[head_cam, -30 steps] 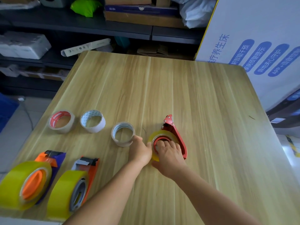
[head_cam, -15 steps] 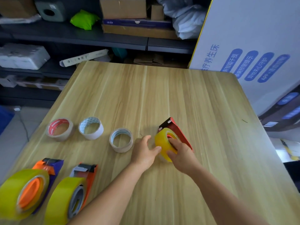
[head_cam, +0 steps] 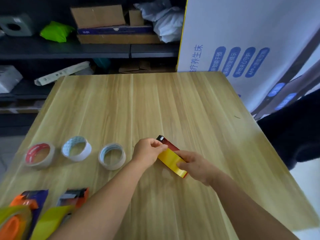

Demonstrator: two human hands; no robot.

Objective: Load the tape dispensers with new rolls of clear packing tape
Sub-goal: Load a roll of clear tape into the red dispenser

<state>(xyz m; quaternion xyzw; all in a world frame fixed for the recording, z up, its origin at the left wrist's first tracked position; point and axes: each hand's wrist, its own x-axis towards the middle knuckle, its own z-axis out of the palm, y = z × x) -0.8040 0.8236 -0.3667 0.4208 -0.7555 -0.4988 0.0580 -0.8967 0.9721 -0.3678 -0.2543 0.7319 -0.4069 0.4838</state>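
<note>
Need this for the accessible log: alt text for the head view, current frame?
Both hands hold a red tape dispenser loaded with a yellowish roll upright on a wooden table: the left hand pinches at the roll's far end, the right hand grips the near end. Three nearly spent rolls lie left.

Beside the table (head_cam: 173,104), two loaded dispensers (head_cam: 26,217) run off the frame's lower-left corner, blurred.

Three rolls (head_cam: 76,150) lie left of the dispenser (head_cam: 170,147).
</note>
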